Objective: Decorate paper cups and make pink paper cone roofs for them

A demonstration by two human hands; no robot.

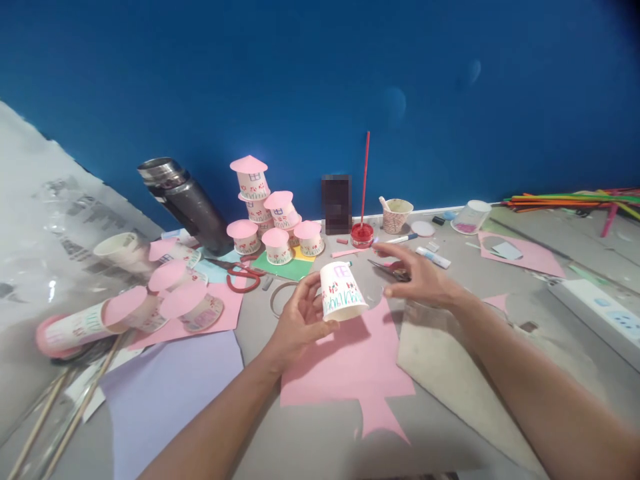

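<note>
My left hand (299, 319) grips an upside-down white paper cup (341, 291) drawn with a window, red flowers and green grass, held above a cut pink paper sheet (350, 363). My right hand (417, 275) hovers just right of the cup, fingers stretched out and empty, over a pair of scissors (391, 269) lying on the table.
A stack of decorated cups with pink roofs (270, 217) stands at the back beside a dark flask (187, 203). More cups (150, 303) lie at left near red scissors (244, 275). A red paint pot with a brush (362, 233), a lilac sheet (170, 390), coloured sticks (575, 199) and a power strip (600, 313) surround.
</note>
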